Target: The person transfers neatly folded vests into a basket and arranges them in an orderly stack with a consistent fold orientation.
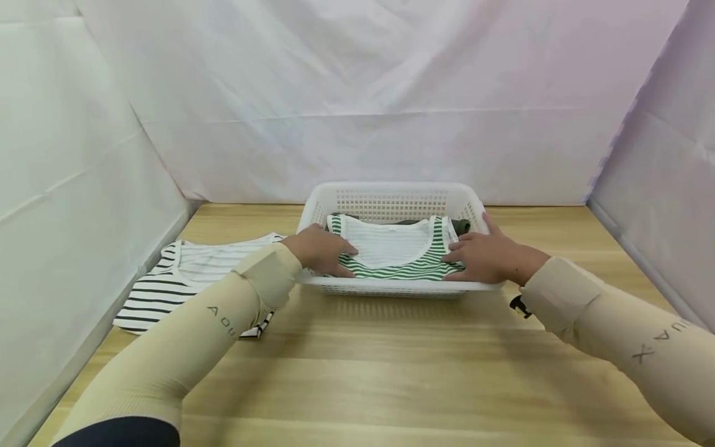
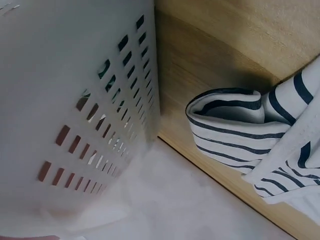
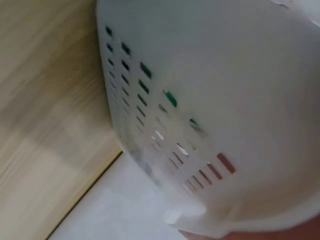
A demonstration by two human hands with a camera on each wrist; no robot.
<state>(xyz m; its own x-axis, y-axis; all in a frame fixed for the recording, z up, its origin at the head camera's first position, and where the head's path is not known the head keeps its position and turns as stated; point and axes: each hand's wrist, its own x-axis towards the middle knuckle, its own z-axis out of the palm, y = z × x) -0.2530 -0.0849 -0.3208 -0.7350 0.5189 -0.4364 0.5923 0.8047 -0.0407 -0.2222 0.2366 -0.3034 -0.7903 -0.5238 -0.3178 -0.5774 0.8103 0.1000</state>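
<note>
A green-and-white striped tank top (image 1: pixel 402 270) lies in a white plastic basket (image 1: pixel 391 289), its neckline facing up. My left hand (image 1: pixel 321 249) reaches over the basket's left side, its fingers extended onto the top's left shoulder and edge. From the other side my right hand (image 1: pixel 491 253) comes across the rim, fingers spread and touching the top's right edge. One finger of it lies along the rim. In both wrist views skin shows through the slots of the basket wall (image 2: pixel 65 110). Beneath the top, a dark green rolled cloth (image 1: pixel 461 226) peeks out.
A black-and-white striped tank top (image 1: pixel 167 292) lies on the wooden table (image 1: pixel 357 372) left of the basket, partly hidden by my left forearm. White cloth walls (image 1: pixel 357 105) enclose the table at the back and both sides. The basket stands close to the back wall.
</note>
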